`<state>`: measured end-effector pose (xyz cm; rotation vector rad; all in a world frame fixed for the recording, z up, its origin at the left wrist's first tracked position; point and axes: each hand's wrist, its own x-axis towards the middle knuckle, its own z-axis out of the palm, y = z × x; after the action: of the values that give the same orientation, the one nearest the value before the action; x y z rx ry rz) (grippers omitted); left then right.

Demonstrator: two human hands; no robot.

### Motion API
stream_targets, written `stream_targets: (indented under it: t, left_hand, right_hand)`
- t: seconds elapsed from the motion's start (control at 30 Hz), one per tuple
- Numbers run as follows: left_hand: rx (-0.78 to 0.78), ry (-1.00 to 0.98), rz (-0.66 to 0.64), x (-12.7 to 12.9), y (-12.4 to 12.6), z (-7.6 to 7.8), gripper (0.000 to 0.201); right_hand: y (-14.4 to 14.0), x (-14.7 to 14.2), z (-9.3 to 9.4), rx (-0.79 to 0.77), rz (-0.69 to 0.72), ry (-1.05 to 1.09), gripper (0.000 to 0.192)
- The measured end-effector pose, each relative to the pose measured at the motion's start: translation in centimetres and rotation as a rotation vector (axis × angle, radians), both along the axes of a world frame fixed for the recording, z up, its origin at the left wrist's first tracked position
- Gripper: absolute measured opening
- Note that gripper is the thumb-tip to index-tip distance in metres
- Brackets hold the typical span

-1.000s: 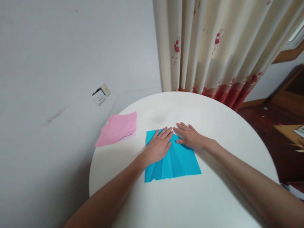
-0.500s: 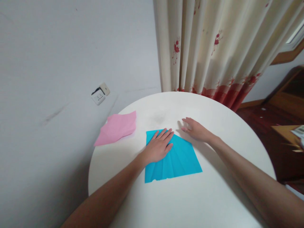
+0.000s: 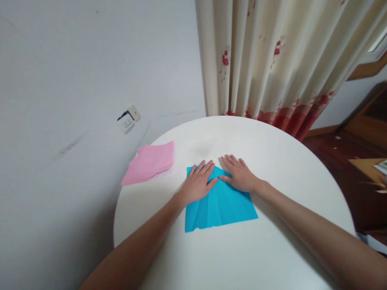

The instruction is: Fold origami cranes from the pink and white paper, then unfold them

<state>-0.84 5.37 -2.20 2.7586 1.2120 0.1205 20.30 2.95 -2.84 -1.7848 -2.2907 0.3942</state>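
A sheet of blue paper (image 3: 222, 209) with several creases fanning toward its near edge lies on the round white table (image 3: 272, 149). Its upper right corner looks folded over, giving a slanted edge. My left hand (image 3: 198, 183) rests flat on the paper's upper left part, fingers stretched out. On the upper right, my right hand (image 3: 238, 173) lies palm down over the slanted edge, its thumb on the paper and its fingers reaching onto the table. The two thumbs are close but apart. Paper under both palms is hidden.
Crumpled pink paper (image 3: 149, 163) lies at the table's left edge, with some white paper beneath it. A wall socket (image 3: 125, 122) is on the wall at the left. Behind the table hangs a cream and red curtain (image 3: 250, 72). A wooden piece of furniture (image 3: 367, 171) stands at the right.
My right hand has come down and inward from above the table onto the slanted edge of the blue paper. My left hand has shifted slightly left, still flat on the sheet.
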Motion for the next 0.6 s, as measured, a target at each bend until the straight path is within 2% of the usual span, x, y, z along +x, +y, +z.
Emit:
stream_targets:
  t: [0.2, 0.33, 0.47, 0.53, 0.6]
  left_hand:
    - [-0.016, -0.007, 0.013, 0.0, 0.1, 0.1, 0.064]
    - [-0.020, -0.012, 0.008, 0.0, 0.0, 0.3, 0.064]
    - [-0.021, -0.010, 0.008, 0.0, 0.0, 0.2, 0.064]
    - [-0.021, -0.010, 0.009, -0.1, 0.0, 0.2, 0.064]
    - [-0.020, -0.008, 0.008, -0.1, 0.1, 0.1, 0.064]
  right_hand:
    - [0.1, 0.8, 1.0, -0.086, -0.046, -0.027, 0.089]
    - [0.2, 3.3, 2.1, -0.200, -0.100, -0.059, 0.105]
    - [0.4, 5.9, 2.6, -0.241, -0.143, -0.078, 0.110]
    - [0.6, 6.7, 2.5, -0.240, -0.121, -0.077, 0.109]
    - [1.0, 6.8, 2.4, -0.153, -0.117, -0.041, 0.097]
